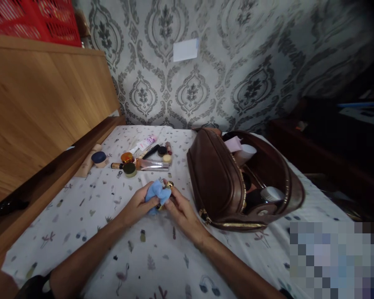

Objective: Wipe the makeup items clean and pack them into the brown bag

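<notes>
My left hand [137, 205] is closed on a light blue cloth [156, 196], bunched against a small gold-capped cosmetic tube [167, 187]. My right hand [180, 209] pinches that tube from the right, fingers wrapped round it. Both hands meet above the patterned white bedsheet [90, 216]. To their right stands an open brown leather toiletry bag [218, 178] with a gold zipper, holding bottles and jars.
Several cosmetics lie in a cluster behind the hands: a pink tube [145, 144], a clear tube [152, 165], round compacts [127, 158] and a navy-lidded jar [99, 158]. A wooden headboard [40, 104] runs along the left. A dark table [330, 141] stands at the right.
</notes>
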`<state>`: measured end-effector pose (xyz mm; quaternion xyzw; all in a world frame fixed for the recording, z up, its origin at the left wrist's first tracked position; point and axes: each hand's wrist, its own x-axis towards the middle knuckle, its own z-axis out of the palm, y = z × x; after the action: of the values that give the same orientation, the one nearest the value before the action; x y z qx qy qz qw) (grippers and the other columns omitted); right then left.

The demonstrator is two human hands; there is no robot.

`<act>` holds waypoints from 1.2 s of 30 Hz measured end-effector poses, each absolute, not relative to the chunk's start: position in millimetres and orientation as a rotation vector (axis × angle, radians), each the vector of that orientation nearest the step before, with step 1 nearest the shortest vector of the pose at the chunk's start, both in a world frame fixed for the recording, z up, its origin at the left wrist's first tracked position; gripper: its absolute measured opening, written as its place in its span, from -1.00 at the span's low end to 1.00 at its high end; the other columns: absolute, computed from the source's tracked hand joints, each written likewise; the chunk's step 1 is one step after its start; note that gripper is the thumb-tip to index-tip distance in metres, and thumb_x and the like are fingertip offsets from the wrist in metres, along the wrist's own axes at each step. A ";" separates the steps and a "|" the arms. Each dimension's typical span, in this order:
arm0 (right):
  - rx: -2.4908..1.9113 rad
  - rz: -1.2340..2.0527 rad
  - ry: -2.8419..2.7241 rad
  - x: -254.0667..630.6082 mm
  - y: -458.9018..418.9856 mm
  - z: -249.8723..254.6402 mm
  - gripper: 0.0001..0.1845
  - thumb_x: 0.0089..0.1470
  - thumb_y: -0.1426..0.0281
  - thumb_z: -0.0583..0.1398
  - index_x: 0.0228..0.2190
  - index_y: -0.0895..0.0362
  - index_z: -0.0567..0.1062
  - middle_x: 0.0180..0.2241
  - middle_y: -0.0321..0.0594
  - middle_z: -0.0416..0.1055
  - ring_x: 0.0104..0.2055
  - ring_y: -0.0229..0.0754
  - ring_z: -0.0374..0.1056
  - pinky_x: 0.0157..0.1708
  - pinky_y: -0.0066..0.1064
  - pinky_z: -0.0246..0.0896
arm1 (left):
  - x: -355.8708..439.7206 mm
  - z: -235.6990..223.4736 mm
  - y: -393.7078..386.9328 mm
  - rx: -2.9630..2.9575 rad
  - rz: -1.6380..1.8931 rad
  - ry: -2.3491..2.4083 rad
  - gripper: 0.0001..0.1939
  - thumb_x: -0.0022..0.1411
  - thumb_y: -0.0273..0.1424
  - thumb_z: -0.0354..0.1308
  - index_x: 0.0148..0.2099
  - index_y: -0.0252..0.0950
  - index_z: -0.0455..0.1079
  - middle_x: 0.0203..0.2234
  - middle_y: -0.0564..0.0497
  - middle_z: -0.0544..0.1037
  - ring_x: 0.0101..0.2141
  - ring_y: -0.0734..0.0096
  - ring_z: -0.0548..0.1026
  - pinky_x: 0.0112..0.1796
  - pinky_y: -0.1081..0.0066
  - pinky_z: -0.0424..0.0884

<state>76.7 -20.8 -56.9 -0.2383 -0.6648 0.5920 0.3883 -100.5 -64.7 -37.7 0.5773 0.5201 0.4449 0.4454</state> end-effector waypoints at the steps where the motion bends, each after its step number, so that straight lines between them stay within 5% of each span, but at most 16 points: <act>1: -0.610 1.463 -1.755 78.4 -22.0 -53.6 -0.33 0.26 -0.01 0.13 0.24 0.10 0.36 0.16 -0.02 0.40 0.27 0.02 0.27 0.31 -0.03 0.08 | -100.5 -38.3 -64.0 1.450 1.100 1.292 -0.57 0.26 -0.02 0.18 -0.12 -0.30 0.42 -0.32 0.01 0.43 -0.30 0.35 0.36 -0.22 0.40 0.37; 9: -0.681 1.202 -2.007 82.2 -22.6 -49.4 -0.37 0.37 0.12 0.00 0.34 0.11 0.20 0.26 0.00 0.30 0.35 -0.02 0.16 0.35 -0.03 0.01 | -93.7 -35.9 -66.4 1.567 1.099 1.381 -0.63 0.33 -0.06 0.10 -0.12 -0.29 0.39 -0.30 0.00 0.45 -0.24 0.27 0.39 -0.11 0.35 0.36; 16: -0.841 1.040 -2.182 83.8 -23.9 -56.8 -0.32 0.29 0.21 0.12 0.36 0.08 0.16 0.15 0.01 0.45 0.17 0.12 0.40 0.12 -0.01 0.33 | -92.7 -30.1 -68.7 1.590 1.174 1.391 -0.74 0.34 -0.16 0.09 -0.12 -0.26 0.29 -0.32 0.04 0.43 -0.27 0.33 0.39 -0.18 0.40 0.34; 23: -0.884 0.924 -2.321 79.4 -25.1 -57.0 -0.63 0.27 0.31 0.12 0.06 0.09 0.52 0.04 -0.01 0.54 -0.08 0.09 0.54 -0.08 -0.18 0.39 | -94.2 -28.6 -66.6 1.708 1.079 1.453 -0.76 0.32 -0.22 0.04 -0.35 -0.23 0.18 -0.55 0.16 0.28 -0.48 0.45 0.27 -0.40 0.45 0.20; 27: -0.989 0.837 -2.428 77.2 -27.6 -52.4 -0.65 0.25 0.35 0.12 0.03 0.15 0.51 -0.03 0.07 0.56 -0.06 0.15 0.52 -0.10 -0.18 0.34 | -93.5 -26.0 -67.0 1.732 1.055 1.435 -0.76 0.35 -0.22 0.01 -0.34 -0.23 0.21 -0.51 0.13 0.34 -0.45 0.42 0.31 -0.37 0.44 0.23; 31: -0.958 0.884 -2.383 78.8 -28.0 -50.0 -0.78 0.25 0.33 0.11 -0.18 0.11 0.53 -0.28 -0.09 0.56 -0.26 -0.01 0.49 -0.24 -0.30 0.26 | -94.9 -26.8 -67.1 1.683 1.043 1.410 -0.75 0.35 -0.20 0.01 -0.31 -0.26 0.23 -0.47 0.10 0.34 -0.40 0.40 0.31 -0.31 0.41 0.27; 36: -0.756 1.198 -2.203 79.1 -23.0 -57.1 -0.63 0.26 0.13 0.06 -0.44 0.12 0.38 -0.50 -0.32 0.29 -0.43 -0.23 0.22 -0.39 -0.42 0.11 | -101.2 -30.5 -64.7 1.606 1.064 1.333 -0.75 0.32 -0.20 0.05 -0.30 -0.27 0.21 -0.45 0.10 0.32 -0.37 0.41 0.28 -0.29 0.42 0.27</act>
<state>79.1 -23.0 -57.1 -0.2788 -0.8126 0.4419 0.2583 -101.2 -64.7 -30.5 0.6315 0.5242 0.4185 0.3889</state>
